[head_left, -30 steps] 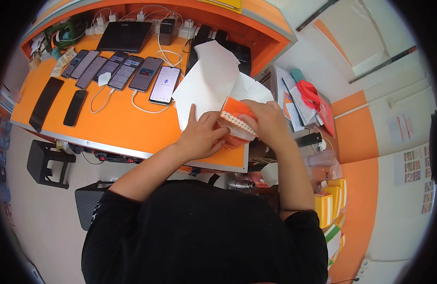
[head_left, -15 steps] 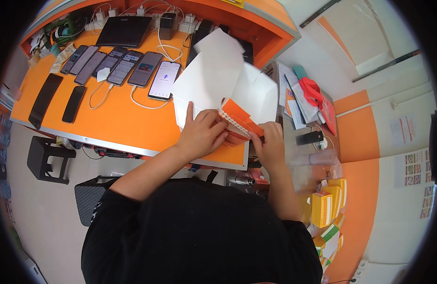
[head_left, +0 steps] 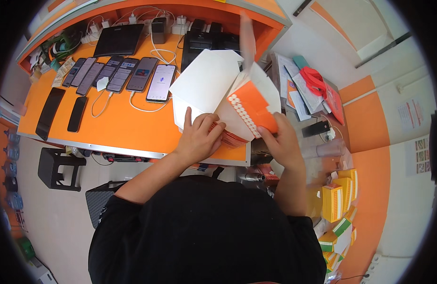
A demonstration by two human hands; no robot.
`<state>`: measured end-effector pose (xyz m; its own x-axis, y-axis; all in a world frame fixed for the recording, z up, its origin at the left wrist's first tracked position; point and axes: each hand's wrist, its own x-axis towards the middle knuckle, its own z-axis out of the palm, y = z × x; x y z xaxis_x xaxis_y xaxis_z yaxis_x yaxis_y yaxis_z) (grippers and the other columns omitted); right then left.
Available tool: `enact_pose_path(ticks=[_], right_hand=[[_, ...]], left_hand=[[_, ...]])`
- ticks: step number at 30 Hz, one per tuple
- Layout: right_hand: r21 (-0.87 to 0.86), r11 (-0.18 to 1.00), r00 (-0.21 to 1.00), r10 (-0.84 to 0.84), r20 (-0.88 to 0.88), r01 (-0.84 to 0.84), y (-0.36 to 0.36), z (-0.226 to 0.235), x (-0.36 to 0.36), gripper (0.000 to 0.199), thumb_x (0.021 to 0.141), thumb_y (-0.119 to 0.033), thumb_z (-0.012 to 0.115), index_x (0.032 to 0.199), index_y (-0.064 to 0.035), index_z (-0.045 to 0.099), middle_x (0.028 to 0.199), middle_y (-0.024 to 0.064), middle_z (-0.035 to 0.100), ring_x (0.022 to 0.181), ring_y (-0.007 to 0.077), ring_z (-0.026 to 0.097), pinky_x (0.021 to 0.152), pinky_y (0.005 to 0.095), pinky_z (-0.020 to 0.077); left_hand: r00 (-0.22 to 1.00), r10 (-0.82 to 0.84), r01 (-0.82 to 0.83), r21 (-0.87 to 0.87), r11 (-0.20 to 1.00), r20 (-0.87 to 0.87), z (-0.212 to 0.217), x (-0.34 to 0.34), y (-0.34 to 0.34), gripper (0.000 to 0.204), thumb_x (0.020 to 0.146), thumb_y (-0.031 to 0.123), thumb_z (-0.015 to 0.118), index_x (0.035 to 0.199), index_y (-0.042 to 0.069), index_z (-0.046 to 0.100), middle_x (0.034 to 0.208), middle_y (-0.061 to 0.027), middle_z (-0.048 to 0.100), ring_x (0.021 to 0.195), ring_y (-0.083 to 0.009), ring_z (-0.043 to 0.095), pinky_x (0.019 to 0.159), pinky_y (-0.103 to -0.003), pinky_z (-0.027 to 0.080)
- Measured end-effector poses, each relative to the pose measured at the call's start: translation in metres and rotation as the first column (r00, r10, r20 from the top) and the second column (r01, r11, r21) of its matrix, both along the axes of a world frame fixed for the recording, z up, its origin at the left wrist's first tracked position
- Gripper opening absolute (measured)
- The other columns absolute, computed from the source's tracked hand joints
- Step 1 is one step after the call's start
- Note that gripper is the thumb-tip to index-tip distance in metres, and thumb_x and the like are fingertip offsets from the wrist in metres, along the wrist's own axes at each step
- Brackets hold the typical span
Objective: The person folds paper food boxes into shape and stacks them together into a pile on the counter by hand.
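Note:
A paper carton point(head_left: 203, 81), white inside and printed orange outside, lies partly unfolded at the right end of the orange desk. My left hand point(head_left: 200, 135) rests on its near side. One finger is stretched over the white panel and the others are bent against the orange printed edge. My right hand point(head_left: 281, 142) pinches the raised orange panel point(head_left: 252, 108), with the thumb on its face beside a row of white dots. A white flap point(head_left: 247, 40) stands up at the far side, smeared by motion. The fingers behind the panel are hidden.
Several phones point(head_left: 119, 75) lie left of the carton on the orange desk point(head_left: 143, 128), some on white cables. A black tablet point(head_left: 118, 40) and chargers sit behind. Papers and a red bag point(head_left: 334, 111) lie at right, above yellow cartons point(head_left: 333, 203). A black stool point(head_left: 62, 168) stands at left.
My right hand has moved up and right, swinging the orange panel more upright. The tall white flap has turned edge-on and shifted right. My left hand stays on the carton.

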<state>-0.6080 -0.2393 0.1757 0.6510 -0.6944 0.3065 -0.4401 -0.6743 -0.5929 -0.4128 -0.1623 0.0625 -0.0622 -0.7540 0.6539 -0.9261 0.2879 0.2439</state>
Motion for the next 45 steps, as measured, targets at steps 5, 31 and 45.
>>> enact_pose_path(ticks=[5, 31, 45], right_hand=[[0.209, 0.978, 0.997, -0.032, 0.070, 0.016, 0.000, 0.008, -0.016, 0.028, 0.080, -0.016, 0.064, 0.098, 0.0030, 0.055, 0.087, 0.0160, 0.055, 0.083, 0.0323, 0.052, 0.073, 0.0365, 0.0423], [-0.368, 0.926, 0.995, 0.098, 0.020, -0.084, -0.024, -0.049, 0.011, 0.022, 0.077, -0.011, 0.068, 0.091, -0.0014, 0.053, 0.082, 0.0115, 0.051, 0.080, 0.0310, 0.048, 0.071, 0.0377, 0.0399], [-0.495, 0.867, 0.995, 0.090, 0.047, -0.055, -0.026, -0.063, 0.013, 0.019, 0.079, -0.010, 0.063, 0.092, -0.0021, 0.053, 0.084, 0.0088, 0.051, 0.083, 0.0278, 0.048, 0.076, 0.0360, 0.0412]], left_hand=[[1.000, -0.001, 0.001, 0.008, 1.000, 0.002, -0.001, -0.003, 0.000, 0.034, 0.070, 0.016, 0.069, 0.101, 0.014, 0.057, 0.103, -0.0044, 0.050, 0.103, -0.0226, 0.049, 0.095, -0.064, 0.028], [0.997, -0.016, 0.015, 0.009, 1.000, 0.074, 0.007, -0.016, 0.002, 0.039, 0.068, 0.022, 0.066, 0.104, 0.013, 0.057, 0.107, -0.0024, 0.051, 0.107, -0.0210, 0.047, 0.091, -0.071, 0.023], [0.991, -0.110, 0.099, 0.133, 0.986, 0.078, 0.013, -0.022, -0.010, 0.039, 0.068, 0.018, 0.065, 0.106, 0.018, 0.057, 0.100, -0.0006, 0.051, 0.102, -0.0206, 0.047, 0.096, -0.065, 0.023]])
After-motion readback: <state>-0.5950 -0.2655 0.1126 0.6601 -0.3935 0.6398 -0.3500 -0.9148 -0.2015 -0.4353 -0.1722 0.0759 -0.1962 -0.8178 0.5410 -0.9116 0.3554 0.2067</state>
